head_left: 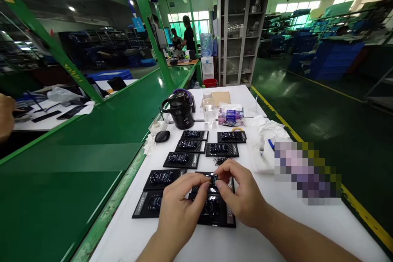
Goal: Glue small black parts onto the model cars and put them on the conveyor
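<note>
My left hand (181,206) and my right hand (242,196) meet over the white table (307,229), fingers pinched together on a small glossy black part (211,179). Directly below the hands lies a black card (215,213) bearing a shiny black piece. Several more such black cards (181,159) lie in rows ahead and to the left. A small heap of tiny black bits (222,160) sits just beyond my fingers.
A black kettle (181,110), a clear bottle (208,108), a black mouse-shaped object (162,136), a packet (231,115) and white wipes (270,131) stand farther back. A green conveyor (76,159) runs along the left. Another person's hand (5,116) shows at far left; people stand in the distance.
</note>
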Available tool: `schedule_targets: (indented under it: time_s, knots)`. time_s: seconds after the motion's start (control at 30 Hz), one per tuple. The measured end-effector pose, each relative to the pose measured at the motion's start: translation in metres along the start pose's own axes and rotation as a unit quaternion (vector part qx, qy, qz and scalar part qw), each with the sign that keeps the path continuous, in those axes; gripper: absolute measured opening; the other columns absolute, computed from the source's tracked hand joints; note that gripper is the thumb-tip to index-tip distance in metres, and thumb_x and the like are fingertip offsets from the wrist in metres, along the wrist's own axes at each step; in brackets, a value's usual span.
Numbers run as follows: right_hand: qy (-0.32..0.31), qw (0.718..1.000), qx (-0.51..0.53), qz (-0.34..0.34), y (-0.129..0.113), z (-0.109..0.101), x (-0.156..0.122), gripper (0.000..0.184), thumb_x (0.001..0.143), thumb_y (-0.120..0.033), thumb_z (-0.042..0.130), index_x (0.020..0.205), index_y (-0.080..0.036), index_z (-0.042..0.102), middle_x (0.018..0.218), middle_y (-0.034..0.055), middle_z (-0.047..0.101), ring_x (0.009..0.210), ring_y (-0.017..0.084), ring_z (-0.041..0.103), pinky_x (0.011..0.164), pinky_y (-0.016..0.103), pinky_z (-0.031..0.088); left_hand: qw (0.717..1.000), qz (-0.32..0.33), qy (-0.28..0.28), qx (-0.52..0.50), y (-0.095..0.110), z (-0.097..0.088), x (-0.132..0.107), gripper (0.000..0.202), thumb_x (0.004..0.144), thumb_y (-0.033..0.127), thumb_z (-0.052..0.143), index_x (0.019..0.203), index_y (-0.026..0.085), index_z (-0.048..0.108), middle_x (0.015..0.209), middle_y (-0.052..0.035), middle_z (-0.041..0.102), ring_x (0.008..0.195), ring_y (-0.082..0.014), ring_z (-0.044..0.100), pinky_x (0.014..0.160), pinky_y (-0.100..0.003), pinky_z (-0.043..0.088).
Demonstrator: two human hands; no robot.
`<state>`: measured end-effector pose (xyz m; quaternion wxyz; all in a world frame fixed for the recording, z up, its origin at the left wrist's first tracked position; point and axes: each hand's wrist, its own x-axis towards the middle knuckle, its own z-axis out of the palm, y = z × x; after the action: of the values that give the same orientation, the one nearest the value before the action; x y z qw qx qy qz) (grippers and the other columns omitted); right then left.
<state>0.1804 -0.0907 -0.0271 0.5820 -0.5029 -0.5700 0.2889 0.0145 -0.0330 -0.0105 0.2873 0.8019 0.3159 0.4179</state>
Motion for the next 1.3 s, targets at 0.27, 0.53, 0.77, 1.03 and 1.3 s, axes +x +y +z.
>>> schedule_targets:
  time_s: [0.27, 0.53, 0.77, 1.03, 1.3]
  knots:
    - [-0.035, 0.999, -0.030, 0.021, 0.000, 0.005, 0.001, 0.009, 0.085, -0.018, 0.056, 0.077, -0.020, 0.058, 0.071, -0.0016, 0.054, 0.065, 0.013, 0.049, 0.062, 0.027, 0.040, 0.994, 0.097, -0.015, 0.046, -0.007, -0.001, -0.003, 0.014, 0.091, 0.013, 0.061, 0.092, 0.024, 0.069, 0.085, 0.0039, 0.071, 0.077, -0.0092, 0.065, 0.073, -0.018, 0.051]
    - [-0.049, 0.996, -0.029, 0.063, 0.000, 0.006, 0.001, 0.011, 0.082, -0.015, 0.057, 0.072, -0.020, 0.059, 0.067, -0.0028, 0.053, 0.062, 0.013, 0.049, 0.057, 0.025, 0.036, 0.997, -0.004, -0.064, 0.041, -0.005, -0.003, -0.004, 0.006, 0.088, 0.019, 0.060, 0.085, 0.022, 0.065, 0.085, 0.0011, 0.068, 0.080, -0.0142, 0.064, 0.075, -0.025, 0.050]
    - [-0.070, 0.995, -0.029, 0.069, -0.002, 0.006, 0.000, 0.012, 0.080, -0.015, 0.058, 0.070, -0.021, 0.057, 0.066, -0.0032, 0.053, 0.062, 0.013, 0.048, 0.056, 0.025, 0.036, 0.992, -0.048, -0.112, 0.021, -0.005, -0.003, -0.004, 0.016, 0.092, 0.025, 0.051, 0.078, 0.021, 0.056, 0.078, 0.0008, 0.061, 0.073, -0.0140, 0.056, 0.069, -0.026, 0.043]
    - [-0.016, 0.990, -0.127, -0.053, 0.002, 0.008, -0.004, 0.012, 0.078, -0.010, 0.055, 0.071, -0.020, 0.055, 0.068, -0.0013, 0.056, 0.063, 0.013, 0.050, 0.061, 0.027, 0.040, 0.970, -0.192, -0.119, -0.091, 0.004, 0.015, -0.018, 0.031, 0.100, 0.045, 0.039, 0.083, 0.022, 0.049, 0.078, 0.0007, 0.052, 0.071, -0.0147, 0.045, 0.065, -0.027, 0.036]
    - [-0.001, 0.998, -0.060, 0.016, -0.003, 0.006, -0.004, 0.012, 0.082, -0.018, 0.057, 0.070, -0.021, 0.056, 0.065, -0.0012, 0.054, 0.062, 0.014, 0.049, 0.058, 0.028, 0.040, 0.918, -0.269, -0.058, -0.284, 0.009, 0.025, -0.019, 0.035, 0.091, 0.050, 0.059, 0.078, 0.018, 0.053, 0.072, 0.0017, 0.049, 0.065, -0.0117, 0.040, 0.059, -0.022, 0.035]
